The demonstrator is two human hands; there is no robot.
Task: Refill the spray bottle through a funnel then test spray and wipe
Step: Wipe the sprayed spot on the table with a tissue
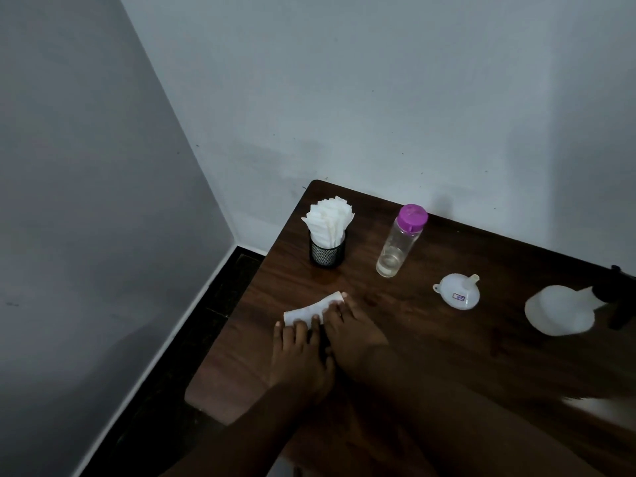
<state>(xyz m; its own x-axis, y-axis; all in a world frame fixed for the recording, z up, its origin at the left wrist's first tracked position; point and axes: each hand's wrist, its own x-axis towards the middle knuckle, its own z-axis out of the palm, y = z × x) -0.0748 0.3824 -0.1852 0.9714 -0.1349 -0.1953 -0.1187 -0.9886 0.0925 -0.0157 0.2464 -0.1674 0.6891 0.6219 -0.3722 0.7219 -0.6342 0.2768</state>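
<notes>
A folded white tissue (311, 309) lies flat on the dark wooden table (430, 339) near its left edge. My left hand (301, 356) and my right hand (354, 333) rest side by side on it, fingertips pressing its near edge down. The white spray bottle (559, 315) with a black trigger head (616, 297) stands at the right. A white funnel (457, 291) lies on its side in the middle. A clear bottle (399, 242) with a purple cap, holding a little liquid at the bottom, stands upright behind the funnel.
A black mesh cup (327, 251) full of white tissues stands at the table's back left. The table sits against the back wall; its left edge drops to a dark floor beside a grey side wall.
</notes>
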